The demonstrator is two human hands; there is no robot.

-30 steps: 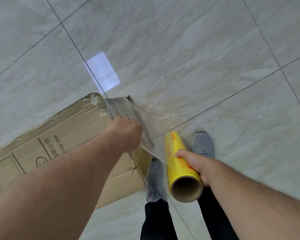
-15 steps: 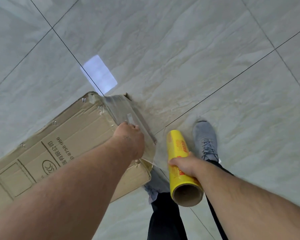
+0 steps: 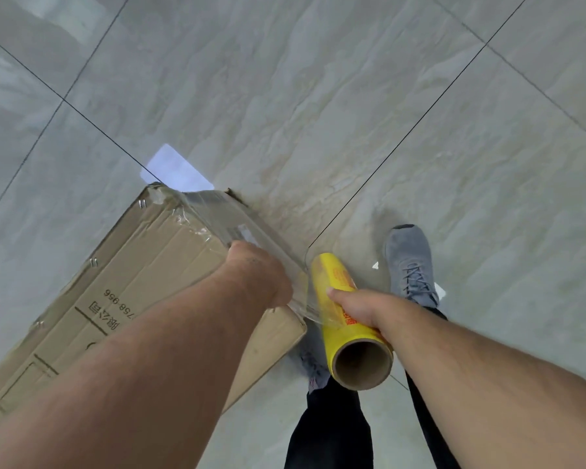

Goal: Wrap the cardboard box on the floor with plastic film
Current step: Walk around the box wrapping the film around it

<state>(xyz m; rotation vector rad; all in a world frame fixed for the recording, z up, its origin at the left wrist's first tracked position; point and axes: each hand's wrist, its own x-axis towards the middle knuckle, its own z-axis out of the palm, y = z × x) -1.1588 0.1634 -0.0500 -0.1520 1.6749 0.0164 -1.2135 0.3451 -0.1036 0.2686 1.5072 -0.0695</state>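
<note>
Plainly thin stuff — the clear plastic film (image 3: 274, 255) stretches from the yellow cardboard-cored film roll (image 3: 345, 316), gripped by the right hand (image 3: 359, 308), to the left hand (image 3: 256, 277), which presses it onto the long brown cardboard box (image 3: 142, 282) on the floor beneath. Film likely clings and tears; hold the roll's barrel. Box looks stiff — probably light.
</note>
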